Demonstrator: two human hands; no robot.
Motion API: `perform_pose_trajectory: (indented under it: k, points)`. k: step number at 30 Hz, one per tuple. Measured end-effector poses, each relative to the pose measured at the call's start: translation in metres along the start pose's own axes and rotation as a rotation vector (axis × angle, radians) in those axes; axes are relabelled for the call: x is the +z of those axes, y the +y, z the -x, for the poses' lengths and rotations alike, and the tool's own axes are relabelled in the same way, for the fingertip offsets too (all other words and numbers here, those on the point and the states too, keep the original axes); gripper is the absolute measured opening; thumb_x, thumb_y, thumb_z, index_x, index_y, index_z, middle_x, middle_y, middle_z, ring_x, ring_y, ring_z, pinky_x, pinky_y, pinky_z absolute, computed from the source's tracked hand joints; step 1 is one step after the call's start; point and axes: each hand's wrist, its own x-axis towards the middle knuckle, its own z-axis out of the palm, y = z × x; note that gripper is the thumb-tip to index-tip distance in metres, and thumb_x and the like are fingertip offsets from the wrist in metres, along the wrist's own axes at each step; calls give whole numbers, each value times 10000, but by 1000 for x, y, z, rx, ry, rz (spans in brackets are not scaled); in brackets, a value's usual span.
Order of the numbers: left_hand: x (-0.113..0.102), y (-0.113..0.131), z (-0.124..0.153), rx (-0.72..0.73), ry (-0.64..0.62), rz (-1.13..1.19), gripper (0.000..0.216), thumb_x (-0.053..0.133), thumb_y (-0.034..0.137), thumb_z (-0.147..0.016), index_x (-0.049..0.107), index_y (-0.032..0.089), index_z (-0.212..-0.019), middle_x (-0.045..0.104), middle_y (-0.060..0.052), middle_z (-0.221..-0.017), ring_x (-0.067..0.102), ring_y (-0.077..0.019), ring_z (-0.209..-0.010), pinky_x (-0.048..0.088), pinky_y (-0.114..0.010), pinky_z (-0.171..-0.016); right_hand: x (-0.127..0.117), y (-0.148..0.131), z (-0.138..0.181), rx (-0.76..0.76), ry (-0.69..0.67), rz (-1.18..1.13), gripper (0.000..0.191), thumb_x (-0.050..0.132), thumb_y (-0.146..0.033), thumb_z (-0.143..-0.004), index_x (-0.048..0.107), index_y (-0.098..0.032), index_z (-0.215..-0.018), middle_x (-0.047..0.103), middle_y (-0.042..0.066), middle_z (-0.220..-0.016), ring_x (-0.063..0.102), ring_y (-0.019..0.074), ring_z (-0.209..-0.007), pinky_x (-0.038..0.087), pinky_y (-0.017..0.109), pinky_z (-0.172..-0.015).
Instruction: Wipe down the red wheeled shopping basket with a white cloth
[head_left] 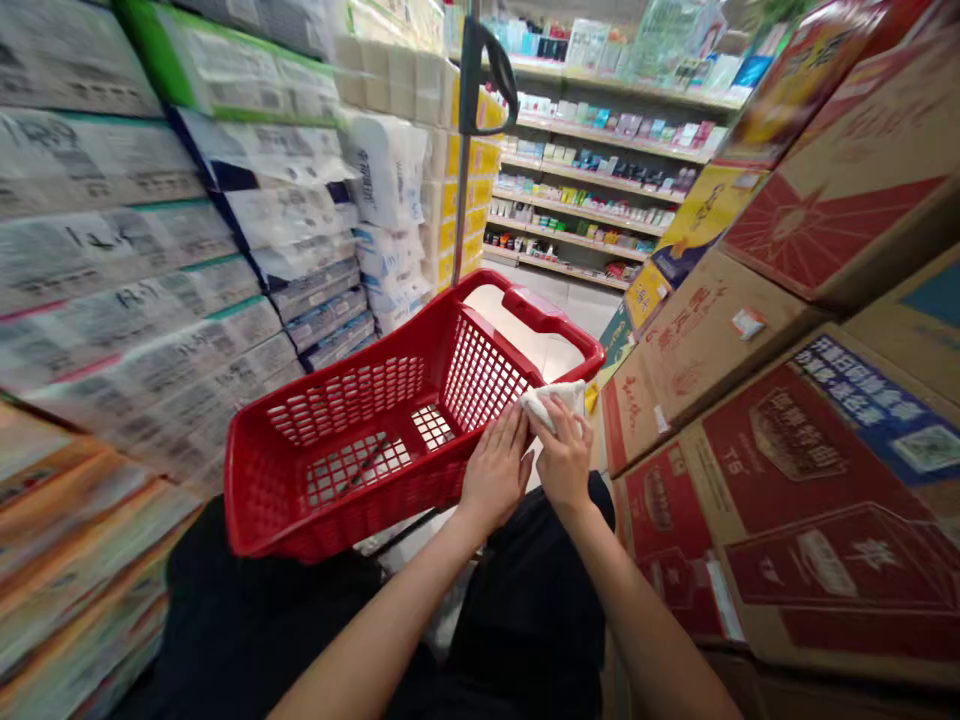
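A red plastic shopping basket (360, 440) rests tilted on my lap, its inside bare. My left hand (496, 470) grips the basket's near right rim, fingers curled over the edge. Just to its right, my right hand (562, 462) presses a white cloth (553, 398) against the same rim near the basket's corner. A black pull handle (484, 75) on a metal pole rises behind the basket.
Stacked packs of tissue paper (150, 250) wall the left side. Red and brown cardboard cartons (787, 420) are piled close on the right. A narrow tiled aisle leads to shelves of small goods (600, 170) at the back.
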Motion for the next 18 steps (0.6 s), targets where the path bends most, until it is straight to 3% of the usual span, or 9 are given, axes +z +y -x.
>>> perform_pose_trajectory:
  k: [5,12,15,18]
  points:
    - [3,0,-1,-10,4,16,611,333,319,-1010,185,63,-1544,237,-111,-1619,174,-209,-1512,268,-400,-1217,-9,32,-19,-8,-28,35,522,461,-17,-887,620,-313,-1287,601,26,-1386,504,191,-1327,232,393,-1105]
    - [2,-1,-2,9,35,34,633,351,310,-1005,144,69,-1553,213,-115,-1624,170,-216,-1513,269,-405,-1215,-14,95,-63,163,20,38,484,447,-39,-873,663,-309,-1211,617,29,-1347,541,195,-1270,347,361,-1007]
    - [3,0,-1,2,47,41,633,357,308,-1004,148,70,-1552,229,-115,-1620,184,-222,-1510,263,-412,-1216,-11,89,-64,244,45,39,511,428,-30,-845,665,-284,-1219,609,58,-1351,544,221,-1258,375,380,-987]
    - [2,1,0,0,50,48,645,361,303,-1001,127,77,-1557,241,-112,-1618,187,-220,-1509,270,-418,-1214,-8,61,-50,260,60,45,571,416,-2,-808,649,-280,-1249,588,69,-1379,502,236,-1310,337,421,-1043]
